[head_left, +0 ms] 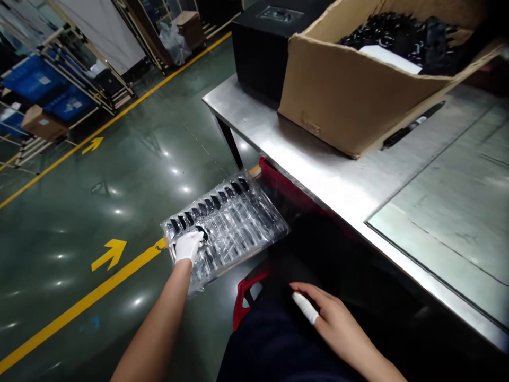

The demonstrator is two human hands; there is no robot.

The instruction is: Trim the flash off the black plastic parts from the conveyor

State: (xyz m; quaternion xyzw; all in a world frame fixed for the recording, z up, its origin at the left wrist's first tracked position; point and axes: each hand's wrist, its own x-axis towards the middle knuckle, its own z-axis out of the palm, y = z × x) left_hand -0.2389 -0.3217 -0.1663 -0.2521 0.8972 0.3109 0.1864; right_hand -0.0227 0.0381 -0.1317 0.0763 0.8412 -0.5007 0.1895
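My left hand [189,246], in a white glove, is closed on a small black part [202,233] over a clear plastic tray [238,228]. A row of similar black parts [215,202] fills the tray's far side, while the nearer slots look clear of black parts. The tray sits low, left of the metal table. My right hand [318,307], bare but for a white cover on one finger, hangs above my dark-clothed lap with its fingers apart, holding nothing.
A cardboard box [326,95] of black parts stands on the metal table [318,170], beside a black box [258,53] and a dark pen [413,125]. Under the table edge is a red bin [286,183]. Racks with blue bins [37,79] stand at the far left.
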